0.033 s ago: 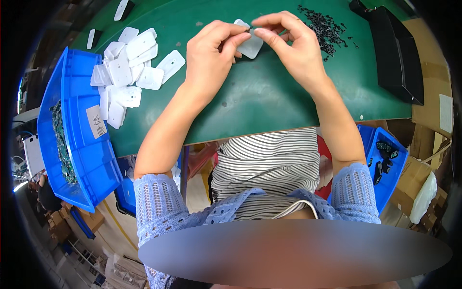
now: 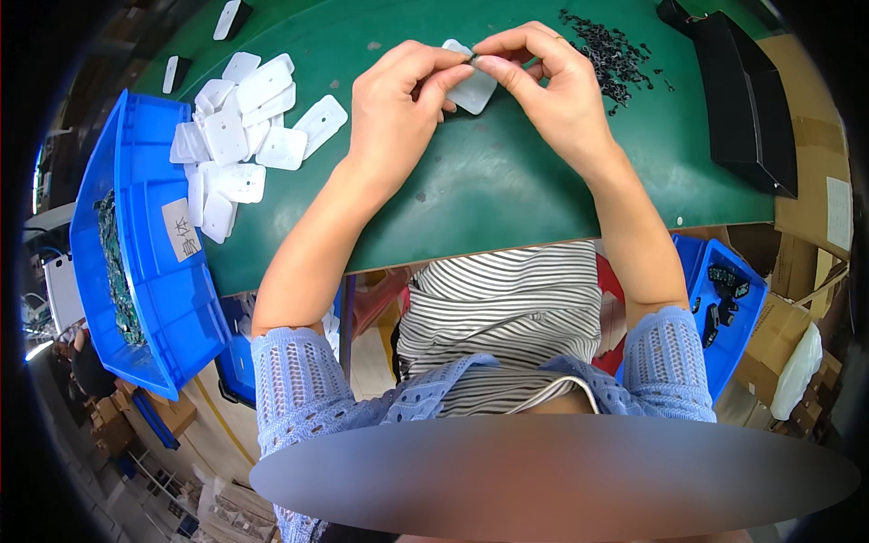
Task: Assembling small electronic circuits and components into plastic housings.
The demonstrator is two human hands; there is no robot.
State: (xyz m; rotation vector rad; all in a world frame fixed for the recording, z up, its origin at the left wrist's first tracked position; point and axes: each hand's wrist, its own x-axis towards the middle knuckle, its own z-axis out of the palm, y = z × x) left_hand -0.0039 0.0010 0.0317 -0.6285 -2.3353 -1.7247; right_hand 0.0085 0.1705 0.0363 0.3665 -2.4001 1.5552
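Note:
My left hand (image 2: 391, 113) and my right hand (image 2: 568, 104) meet fingertip to fingertip over the far middle of the green table. Thumbs and index fingers of both pinch a small dark part (image 2: 472, 59), mostly hidden by the fingertips, so its kind cannot be told. Just behind and below the fingers, a white rounded plastic cover (image 2: 473, 94) shows partly. A heap of similar white plastic covers (image 2: 226, 133) lies to the left of my left hand. Small black pieces (image 2: 617, 59) are scattered beyond my right hand.
A blue bin (image 2: 163, 195) with green circuit boards stands at the table's left edge. A long black box (image 2: 744, 109) lies at the right. Below the table's right side is a blue bin (image 2: 738, 330) holding black parts. Two white-topped black pieces (image 2: 233, 18) stand far left.
The thumb and index finger of my right hand have closed in on the small dark part at my left fingertips. My left hand has barely moved.

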